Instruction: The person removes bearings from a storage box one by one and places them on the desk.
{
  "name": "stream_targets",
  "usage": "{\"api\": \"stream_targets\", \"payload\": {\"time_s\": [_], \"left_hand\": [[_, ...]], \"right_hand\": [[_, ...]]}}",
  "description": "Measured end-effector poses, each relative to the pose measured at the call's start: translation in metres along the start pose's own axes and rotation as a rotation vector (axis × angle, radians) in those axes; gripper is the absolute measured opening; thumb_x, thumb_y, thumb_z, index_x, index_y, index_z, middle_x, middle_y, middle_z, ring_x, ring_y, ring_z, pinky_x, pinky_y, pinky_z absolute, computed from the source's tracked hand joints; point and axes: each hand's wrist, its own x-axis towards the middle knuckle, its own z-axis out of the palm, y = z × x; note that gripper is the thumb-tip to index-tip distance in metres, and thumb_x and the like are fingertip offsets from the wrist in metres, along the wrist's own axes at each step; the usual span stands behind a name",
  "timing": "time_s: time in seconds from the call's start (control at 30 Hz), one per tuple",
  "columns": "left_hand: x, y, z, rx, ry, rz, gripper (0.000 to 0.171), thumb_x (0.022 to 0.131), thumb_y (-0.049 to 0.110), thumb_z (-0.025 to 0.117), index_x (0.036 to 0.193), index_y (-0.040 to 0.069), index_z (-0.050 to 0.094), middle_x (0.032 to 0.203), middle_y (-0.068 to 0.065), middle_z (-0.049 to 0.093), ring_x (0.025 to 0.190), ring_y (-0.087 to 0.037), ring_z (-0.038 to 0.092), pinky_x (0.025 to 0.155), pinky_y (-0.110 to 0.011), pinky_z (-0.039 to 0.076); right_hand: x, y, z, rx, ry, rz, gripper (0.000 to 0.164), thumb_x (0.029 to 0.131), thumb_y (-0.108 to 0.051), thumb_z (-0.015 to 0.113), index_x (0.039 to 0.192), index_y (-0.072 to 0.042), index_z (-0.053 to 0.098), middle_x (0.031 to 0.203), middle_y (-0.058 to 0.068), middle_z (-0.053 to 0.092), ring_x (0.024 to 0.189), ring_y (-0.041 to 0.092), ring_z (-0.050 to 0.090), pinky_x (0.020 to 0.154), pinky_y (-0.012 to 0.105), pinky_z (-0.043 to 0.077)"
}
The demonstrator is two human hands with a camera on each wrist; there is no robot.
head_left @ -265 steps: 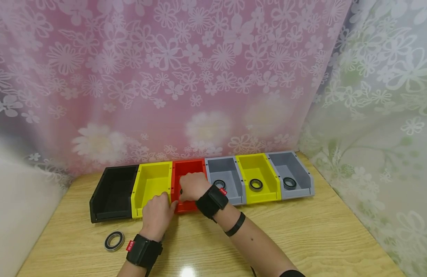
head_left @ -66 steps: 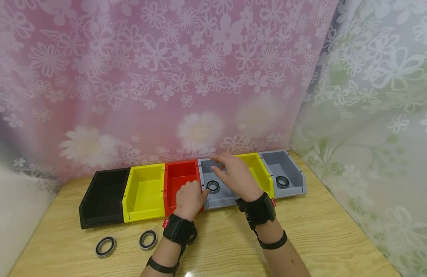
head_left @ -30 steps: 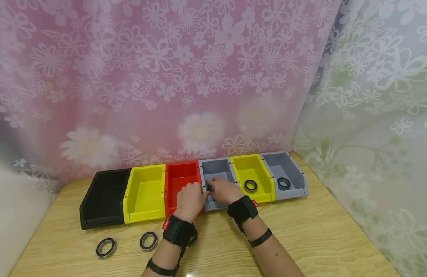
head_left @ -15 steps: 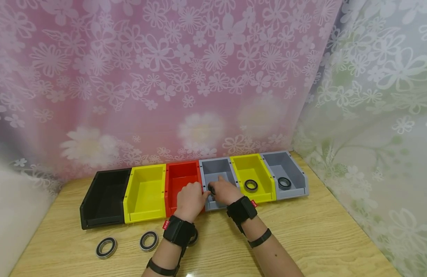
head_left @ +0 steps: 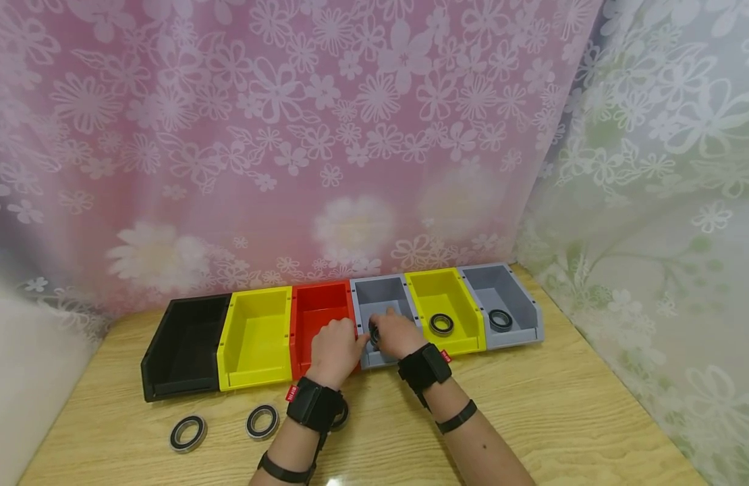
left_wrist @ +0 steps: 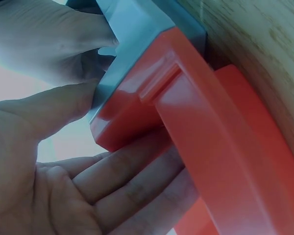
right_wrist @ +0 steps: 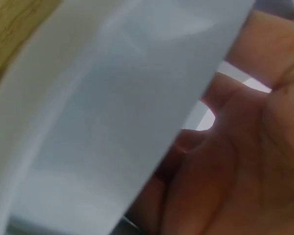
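Observation:
My left hand (head_left: 335,354) grips the wall where the red bin (head_left: 322,297) meets the middle grey bin (head_left: 380,291). In the left wrist view its fingers (left_wrist: 132,188) reach inside the red bin, with the thumb on the grey side. Inside the grey bin my right hand (head_left: 399,335) holds a ball bearing (head_left: 374,332), tilted up on edge between thumb and fingers and partly covered by them. The right wrist view shows the grey bin's front wall (right_wrist: 112,112) hiding the fingertips.
Bearings also lie in the right yellow bin (head_left: 441,325) and the far-right grey bin (head_left: 501,320). On the wooden table sit a bearing (head_left: 188,433), a second bearing (head_left: 262,422) and a third bearing (head_left: 341,414) half behind my left wrist. A black bin (head_left: 186,347) and yellow bin (head_left: 257,337) stand left.
My right hand has gone from the red bin to above the grey bin, then down into it, and has tilted up the bearing there. My left hand has shifted right from the yellow-red wall.

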Motion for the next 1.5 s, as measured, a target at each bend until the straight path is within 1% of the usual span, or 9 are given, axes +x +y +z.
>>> {"api": "stream_targets", "payload": {"time_s": [0.2, 0.37, 0.53, 0.7, 0.77, 0.97, 1.2, 1.37, 1.5], "left_hand": [[0.001, 0.001, -0.001, 0.002, 0.002, -0.001, 0.032, 0.089, 0.027, 0.083, 0.073, 0.004, 0.066, 0.054, -0.004, 0.042, 0.049, -0.020, 0.048, 0.046, -0.030, 0.040], [0.001, 0.000, 0.000, 0.001, -0.003, -0.001, 0.033, 0.089, 0.027, 0.082, 0.072, 0.005, 0.066, 0.054, -0.004, 0.042, 0.049, -0.020, 0.048, 0.046, -0.030, 0.040], [0.000, -0.001, 0.002, 0.006, 0.006, 0.007, 0.033, 0.089, 0.028, 0.083, 0.072, 0.005, 0.066, 0.054, -0.003, 0.042, 0.049, -0.019, 0.047, 0.045, -0.031, 0.040], [0.001, -0.002, 0.002, 0.007, 0.012, 0.010, 0.035, 0.089, 0.028, 0.083, 0.069, 0.007, 0.064, 0.054, -0.003, 0.042, 0.049, -0.019, 0.047, 0.045, -0.031, 0.040], [0.000, -0.002, 0.002, 0.011, 0.015, 0.012, 0.036, 0.089, 0.028, 0.083, 0.068, 0.007, 0.062, 0.053, -0.003, 0.042, 0.048, -0.019, 0.047, 0.045, -0.031, 0.039], [0.000, -0.002, 0.002, 0.010, 0.011, 0.009, 0.036, 0.089, 0.029, 0.083, 0.069, 0.007, 0.062, 0.053, -0.003, 0.041, 0.049, -0.019, 0.046, 0.046, -0.030, 0.038], [0.000, -0.002, 0.002, -0.006, -0.010, -0.006, 0.036, 0.090, 0.029, 0.082, 0.069, 0.007, 0.062, 0.053, -0.004, 0.042, 0.049, -0.019, 0.047, 0.046, -0.030, 0.037], [0.001, -0.002, 0.002, -0.011, -0.015, -0.014, 0.037, 0.091, 0.029, 0.081, 0.067, 0.008, 0.061, 0.054, -0.004, 0.043, 0.049, -0.019, 0.047, 0.046, -0.030, 0.038], [0.001, -0.001, 0.002, -0.014, -0.023, -0.021, 0.035, 0.091, 0.029, 0.081, 0.069, 0.008, 0.062, 0.054, -0.003, 0.043, 0.049, -0.019, 0.048, 0.047, -0.030, 0.038]], "right_hand": [[0.001, 0.000, 0.001, -0.018, 0.033, 0.011, 0.023, 0.086, -0.008, 0.083, 0.106, -0.009, 0.071, 0.087, 0.012, 0.056, 0.074, 0.025, 0.053, 0.068, 0.038, 0.051], [0.000, 0.000, 0.000, 0.019, 0.018, 0.007, 0.023, 0.085, -0.005, 0.083, 0.104, -0.009, 0.071, 0.088, 0.012, 0.055, 0.076, 0.025, 0.053, 0.068, 0.038, 0.051], [-0.001, 0.002, -0.002, 0.042, 0.001, -0.019, 0.028, 0.084, -0.003, 0.083, 0.108, -0.009, 0.071, 0.090, 0.014, 0.055, 0.077, 0.026, 0.054, 0.068, 0.039, 0.052], [0.000, 0.005, -0.005, 0.095, -0.022, -0.065, 0.028, 0.084, -0.001, 0.081, 0.108, -0.007, 0.069, 0.090, 0.010, 0.063, 0.076, 0.024, 0.056, 0.069, 0.038, 0.053], [0.000, 0.005, -0.008, 0.126, -0.030, -0.066, 0.027, 0.084, -0.001, 0.080, 0.107, -0.007, 0.068, 0.087, 0.007, 0.065, 0.074, 0.022, 0.057, 0.067, 0.036, 0.052], [-0.007, 0.002, -0.023, 0.186, -0.067, -0.014, 0.027, 0.082, -0.006, 0.082, 0.106, -0.005, 0.068, 0.082, 0.005, 0.063, 0.070, 0.021, 0.056, 0.063, 0.031, 0.048], [-0.018, 0.000, -0.039, 0.199, -0.069, -0.056, 0.024, 0.083, -0.008, 0.081, 0.104, -0.006, 0.069, 0.075, 0.002, 0.062, 0.063, 0.018, 0.055, 0.058, 0.029, 0.045], [-0.028, -0.005, -0.052, 0.152, -0.038, -0.067, 0.021, 0.084, -0.013, 0.079, 0.101, -0.008, 0.069, 0.071, 0.001, 0.060, 0.061, 0.018, 0.053, 0.054, 0.029, 0.042], [-0.037, -0.011, -0.062, 0.097, -0.010, -0.073, 0.021, 0.084, -0.020, 0.080, 0.099, -0.010, 0.071, 0.068, -0.002, 0.060, 0.060, 0.017, 0.053, 0.052, 0.029, 0.043]]}}
